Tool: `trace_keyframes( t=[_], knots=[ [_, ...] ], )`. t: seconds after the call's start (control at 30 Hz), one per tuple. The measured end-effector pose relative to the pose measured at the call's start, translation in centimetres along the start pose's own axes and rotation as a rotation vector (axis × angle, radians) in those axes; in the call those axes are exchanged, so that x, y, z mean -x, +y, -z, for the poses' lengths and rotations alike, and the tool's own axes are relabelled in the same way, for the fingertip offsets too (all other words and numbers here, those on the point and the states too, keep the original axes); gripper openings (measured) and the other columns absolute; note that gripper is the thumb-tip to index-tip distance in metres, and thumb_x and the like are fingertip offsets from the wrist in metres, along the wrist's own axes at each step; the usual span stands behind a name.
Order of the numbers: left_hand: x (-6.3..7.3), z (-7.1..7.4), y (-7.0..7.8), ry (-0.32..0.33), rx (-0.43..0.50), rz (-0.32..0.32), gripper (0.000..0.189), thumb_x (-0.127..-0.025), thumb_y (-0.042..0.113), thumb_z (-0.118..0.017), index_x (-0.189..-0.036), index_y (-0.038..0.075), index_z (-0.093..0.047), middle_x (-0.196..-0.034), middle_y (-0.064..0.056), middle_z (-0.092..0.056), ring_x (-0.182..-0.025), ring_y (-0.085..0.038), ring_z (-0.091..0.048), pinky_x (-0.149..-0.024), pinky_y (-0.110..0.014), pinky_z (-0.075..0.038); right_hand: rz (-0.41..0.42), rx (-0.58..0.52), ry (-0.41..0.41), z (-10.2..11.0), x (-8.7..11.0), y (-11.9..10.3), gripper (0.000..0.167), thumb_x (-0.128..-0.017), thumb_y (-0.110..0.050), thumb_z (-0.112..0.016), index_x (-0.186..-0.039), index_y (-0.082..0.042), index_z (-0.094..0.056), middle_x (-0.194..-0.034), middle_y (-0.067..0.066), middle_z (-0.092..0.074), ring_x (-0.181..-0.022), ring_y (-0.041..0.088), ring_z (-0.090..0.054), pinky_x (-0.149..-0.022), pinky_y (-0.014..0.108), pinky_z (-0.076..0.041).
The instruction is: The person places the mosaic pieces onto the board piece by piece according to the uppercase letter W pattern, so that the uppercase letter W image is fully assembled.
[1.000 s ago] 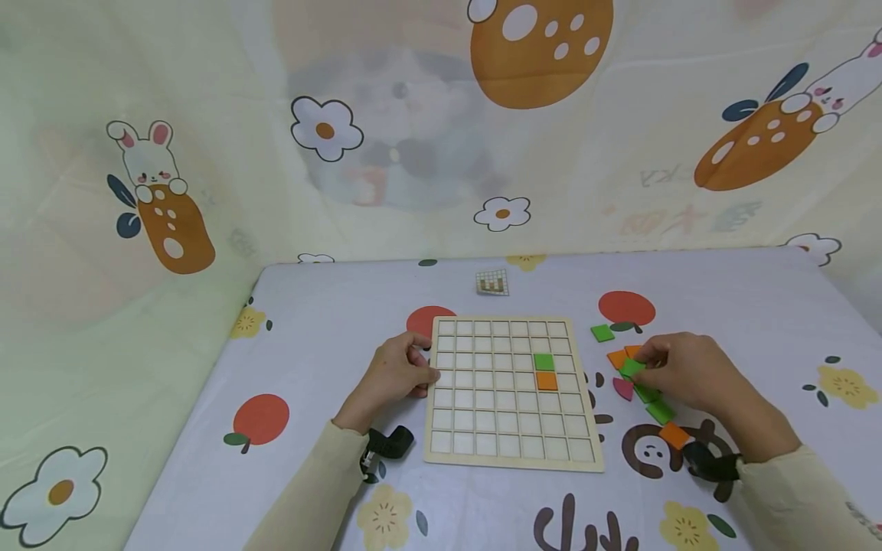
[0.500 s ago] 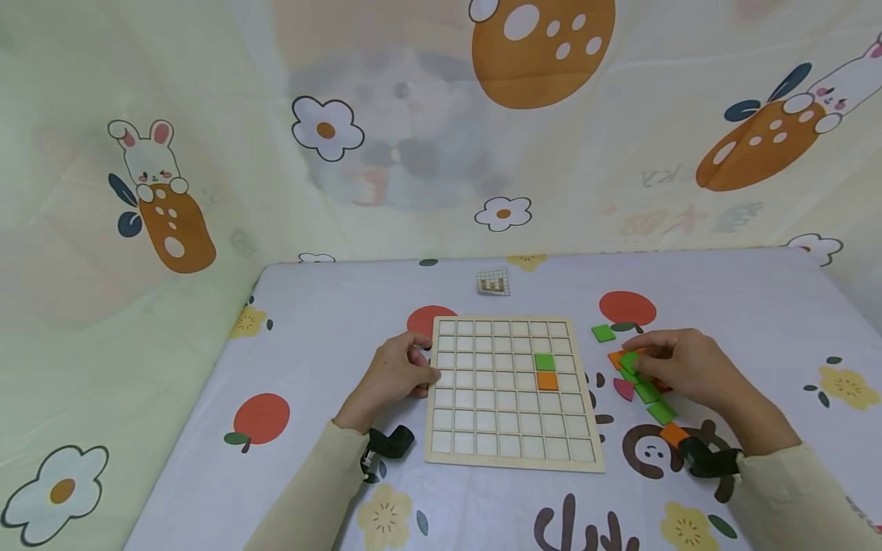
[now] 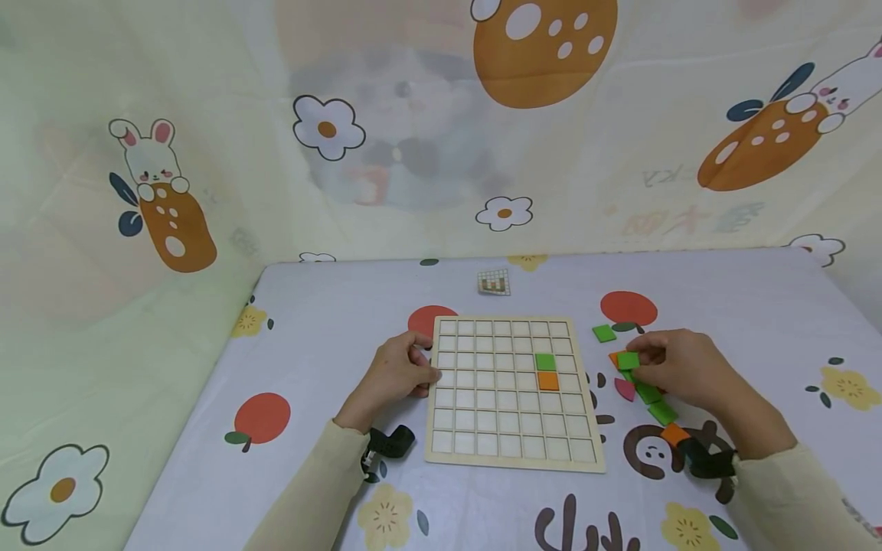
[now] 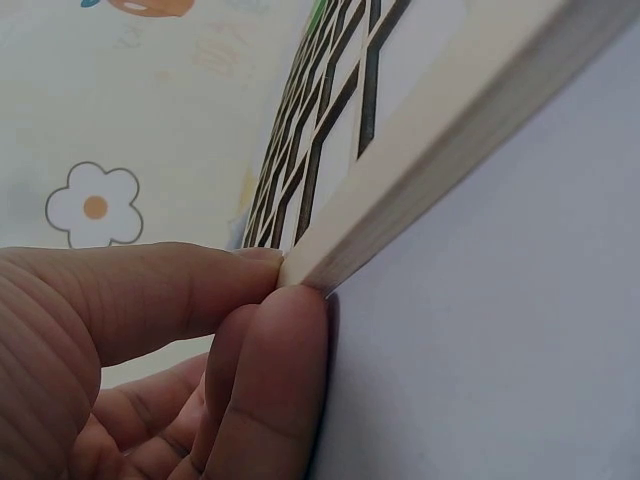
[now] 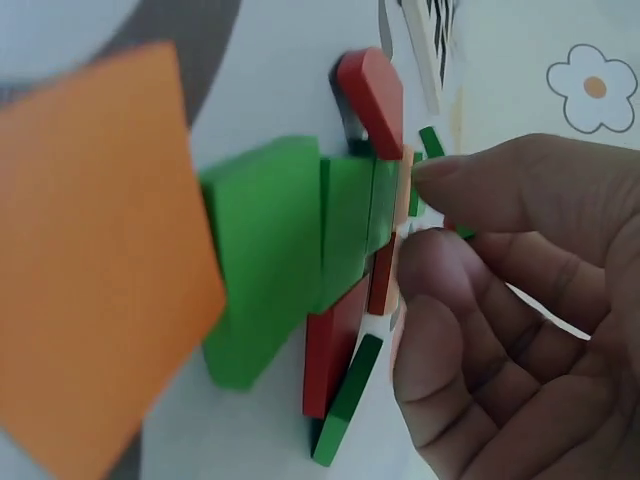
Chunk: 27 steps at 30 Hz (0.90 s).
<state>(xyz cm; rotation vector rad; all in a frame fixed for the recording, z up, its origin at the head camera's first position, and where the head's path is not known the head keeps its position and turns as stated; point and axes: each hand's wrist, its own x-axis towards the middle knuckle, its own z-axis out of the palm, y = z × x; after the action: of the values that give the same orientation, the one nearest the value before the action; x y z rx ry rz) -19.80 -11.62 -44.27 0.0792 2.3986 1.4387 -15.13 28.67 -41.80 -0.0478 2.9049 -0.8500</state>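
Observation:
A square wooden grid board lies flat on the table. One green tile sits in a cell, directly above an orange tile. At the board's left edge, my left hand pinches the frame between thumb and finger; the left wrist view shows the fingertips at the pale wooden rim. My right hand pinches a square green tile over the pile of loose pieces to the right. Below it are more green tiles and a pink rounded piece. The palm hides some pieces from the head view.
A small card with a grid picture lies behind the board. Another green tile sits apart beyond the pile, and a loose orange tile lies near the right wrist's black camera mount. A patterned cloth covers the table.
The green tile in my right fingers has turned, its edges now nearly level, and moved slightly. The left hand and the board have stayed in place.

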Motion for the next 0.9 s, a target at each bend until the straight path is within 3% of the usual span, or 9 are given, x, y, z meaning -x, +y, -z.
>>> trace_keyframes(
  t=[0.3, 0.53, 0.9],
  knots=[
    [0.0, 0.1, 0.1, -0.004, 0.017, 0.000, 0.048, -0.089, 0.006, -0.081, -0.132, 0.003, -0.059, -0.088, -0.010, -0.060, -0.059, -0.016, -0.061, -0.056, -0.024, -0.056, -0.009, -0.061, 0.003, -1.1, 0.9, -1.9, 0.032, -0.086, -0.012, -0.083, -0.114, 0.001, -0.075, -0.084, 0.003, -0.062, -0.081, 0.022, -0.056, -0.056, 0.025, -0.048],
    [0.0, 0.1, 0.0, -0.005, 0.021, 0.001, 0.047, -0.090, 0.006, -0.081, -0.131, 0.003, -0.059, -0.088, -0.010, -0.060, -0.059, -0.016, -0.061, -0.056, -0.024, -0.056, 0.031, -0.061, 0.004, -2.5, 1.3, -3.3, 0.029, -0.082, -0.009, -0.083, -0.109, -0.001, -0.077, -0.083, 0.001, -0.064, -0.080, 0.020, -0.057, -0.059, 0.024, -0.049],
    [0.0, 0.0, 0.0, 0.001, 0.013, 0.005, 0.047, -0.090, 0.006, -0.081, -0.131, 0.004, -0.059, -0.089, -0.010, -0.059, -0.060, -0.016, -0.061, -0.057, -0.024, -0.056, 0.071, -0.146, -0.093, -3.1, 2.1, -5.1, 0.035, -0.081, -0.013, -0.087, -0.112, -0.003, -0.077, -0.086, 0.001, -0.064, -0.079, 0.018, -0.058, -0.059, 0.024, -0.049]
  ],
)
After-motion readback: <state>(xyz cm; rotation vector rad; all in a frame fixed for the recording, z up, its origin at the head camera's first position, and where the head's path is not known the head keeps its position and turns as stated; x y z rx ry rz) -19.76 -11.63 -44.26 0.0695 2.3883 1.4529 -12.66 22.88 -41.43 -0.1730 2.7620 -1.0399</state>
